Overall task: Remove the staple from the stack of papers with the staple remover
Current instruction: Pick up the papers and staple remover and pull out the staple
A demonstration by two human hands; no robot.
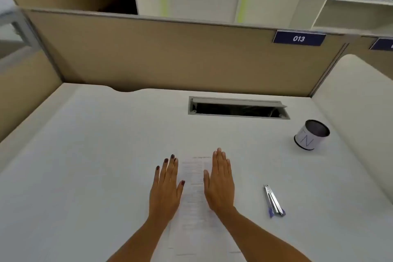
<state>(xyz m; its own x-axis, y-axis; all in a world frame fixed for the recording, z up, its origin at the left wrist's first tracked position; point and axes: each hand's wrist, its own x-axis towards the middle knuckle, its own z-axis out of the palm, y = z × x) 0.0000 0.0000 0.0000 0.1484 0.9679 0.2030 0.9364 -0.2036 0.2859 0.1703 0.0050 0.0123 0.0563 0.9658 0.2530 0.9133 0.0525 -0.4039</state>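
Observation:
A stack of printed white papers [194,189] lies flat on the white desk [95,155] in front of me. My left hand [167,185] rests palm down on the stack's left side, fingers straight and together. My right hand [220,183] lies flat on the stack's right side in the same way. Neither hand holds anything. The staple itself is too small to make out. The metal staple remover [274,201], with a blue end toward me, lies on the desk to the right of the papers, well apart from my right hand.
A small round cup [311,137] with a dark inside stands at the right rear of the desk. An open cable hatch [238,108] is set into the desk's back. A beige partition [170,55] closes off the far side.

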